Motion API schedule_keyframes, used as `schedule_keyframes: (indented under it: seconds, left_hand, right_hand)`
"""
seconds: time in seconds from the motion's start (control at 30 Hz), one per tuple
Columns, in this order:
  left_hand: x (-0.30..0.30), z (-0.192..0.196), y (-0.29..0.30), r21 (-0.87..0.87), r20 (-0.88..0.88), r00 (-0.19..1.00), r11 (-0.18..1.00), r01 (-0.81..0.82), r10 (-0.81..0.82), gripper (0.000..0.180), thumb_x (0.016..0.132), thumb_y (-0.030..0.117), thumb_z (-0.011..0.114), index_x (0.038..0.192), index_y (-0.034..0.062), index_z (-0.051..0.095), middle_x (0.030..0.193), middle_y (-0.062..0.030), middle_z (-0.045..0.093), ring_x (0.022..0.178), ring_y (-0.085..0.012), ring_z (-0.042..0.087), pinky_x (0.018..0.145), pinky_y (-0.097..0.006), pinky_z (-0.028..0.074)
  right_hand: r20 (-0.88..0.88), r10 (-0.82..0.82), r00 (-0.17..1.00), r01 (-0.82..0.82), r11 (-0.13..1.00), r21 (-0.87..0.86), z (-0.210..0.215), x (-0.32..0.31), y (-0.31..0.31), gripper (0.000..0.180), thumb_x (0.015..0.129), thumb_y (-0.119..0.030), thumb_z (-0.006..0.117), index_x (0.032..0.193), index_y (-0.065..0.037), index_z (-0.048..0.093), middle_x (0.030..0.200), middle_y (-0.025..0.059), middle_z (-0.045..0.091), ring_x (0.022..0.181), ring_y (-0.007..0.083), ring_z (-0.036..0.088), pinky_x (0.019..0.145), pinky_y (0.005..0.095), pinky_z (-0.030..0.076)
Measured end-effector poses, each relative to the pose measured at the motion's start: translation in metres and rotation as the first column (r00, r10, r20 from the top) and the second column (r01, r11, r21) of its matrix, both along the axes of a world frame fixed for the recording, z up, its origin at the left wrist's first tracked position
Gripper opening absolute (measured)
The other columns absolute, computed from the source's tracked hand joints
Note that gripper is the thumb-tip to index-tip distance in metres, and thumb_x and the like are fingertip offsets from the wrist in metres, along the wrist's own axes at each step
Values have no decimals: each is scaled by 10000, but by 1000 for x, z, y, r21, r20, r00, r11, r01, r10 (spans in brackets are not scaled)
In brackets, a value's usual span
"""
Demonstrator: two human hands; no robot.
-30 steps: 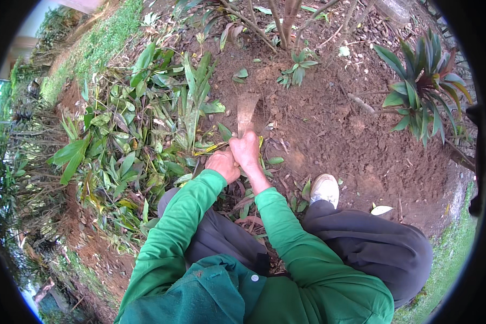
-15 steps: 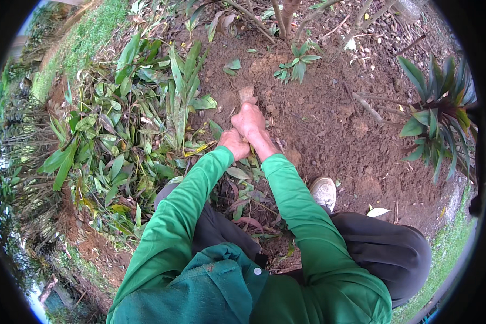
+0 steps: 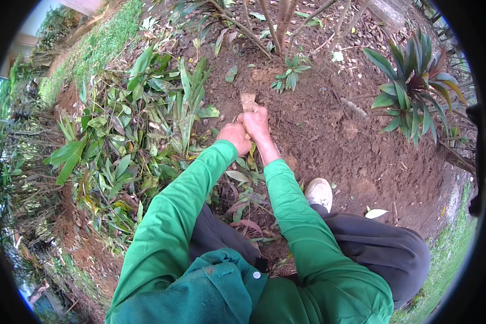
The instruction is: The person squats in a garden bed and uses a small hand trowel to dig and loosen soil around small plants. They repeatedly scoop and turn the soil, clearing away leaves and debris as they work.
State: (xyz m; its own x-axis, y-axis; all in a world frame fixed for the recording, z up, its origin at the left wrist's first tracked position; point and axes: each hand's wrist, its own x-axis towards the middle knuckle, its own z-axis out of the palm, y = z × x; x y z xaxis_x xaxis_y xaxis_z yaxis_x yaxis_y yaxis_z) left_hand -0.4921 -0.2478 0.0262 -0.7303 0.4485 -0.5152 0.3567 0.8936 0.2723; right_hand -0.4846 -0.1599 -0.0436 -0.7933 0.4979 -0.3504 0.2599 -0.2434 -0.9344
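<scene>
Both hands are together over the soil, gripping one tool. The left hand (image 3: 234, 136) is closed low on what seems to be the handle; the right hand (image 3: 257, 123) is closed just beyond it, the two touching. The handle itself is hidden inside the fists. Only the blade (image 3: 248, 101) shows, a flat, pale, soil-caked piece sticking out past the right hand, its tip against the soil (image 3: 329, 135). Whether it is a trowel or a small hoe cannot be told from this view.

The person squats; green sleeves (image 3: 183, 216) come up from the lower edge, dark trousers (image 3: 383, 248) lie to the right, and one white shoe (image 3: 319, 193) is half covered by the right knee. The other foot is not visible.

Ground: bare reddish-brown soil, lumpy, with scattered dry leaves. A heap of cut green leaves (image 3: 129, 140) lies just left of the hands. A small seedling (image 3: 290, 75) stands just beyond the blade. Thin trunks (image 3: 278, 27) rise at the top edge, cut off by the frame. A spiky plant (image 3: 416, 86) with red-green leaves stands well apart to the right. A grass strip (image 3: 92, 48) runs along the upper left; the rim is strongly bent and dark.
</scene>
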Motion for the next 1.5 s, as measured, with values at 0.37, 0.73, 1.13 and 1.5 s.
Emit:
schedule_keyframes:
  seconds: [0.37, 0.73, 1.13, 1.5]
  left_hand:
    - [43, 38, -46, 120, -77, 991, 985, 122, -113, 289, 629, 144, 579, 821, -70, 598, 727, -292, 608, 742, -424, 623, 729, -469, 508]
    - [61, -10, -52, 225, 101, 994, 974, 25, -49, 305, 649, 156, 582, 850, -73, 602, 777, -280, 621, 802, -425, 617, 747, -472, 498]
    - [9, 2, 14, -86, -28, 992, 989, 120, -123, 373, 746, 243, 585, 1020, -8, 616, 1037, -215, 625, 1015, -316, 595, 890, -401, 467]
    - [37, 70, -22, -125, 43, 959, 951, 284, -281, 314, 673, 187, 587, 883, -43, 626, 871, -225, 644, 858, -359, 632, 799, -426, 507]
  right_hand:
    - [88, -51, 995, 30, 973, 229, 34, 41, -40, 297, 614, -32, 573, 893, 68, 552, 592, 94, 578, 523, 166, 565, 479, 332, 454]
    - [339, 12, 941, -160, 896, 413, 27, 63, -41, 292, 628, -79, 544, 835, 128, 538, 750, 331, 594, 778, 439, 626, 696, 476, 503]
    - [20, 56, 998, -58, 994, 98, -13, 5, 12, 193, 609, -14, 554, 795, 38, 556, 694, 137, 610, 643, 227, 610, 579, 351, 472]
    - [110, -61, 992, 55, 997, 49, 36, 50, -26, 162, 580, -4, 588, 729, 47, 551, 607, 77, 564, 555, 169, 541, 489, 324, 429]
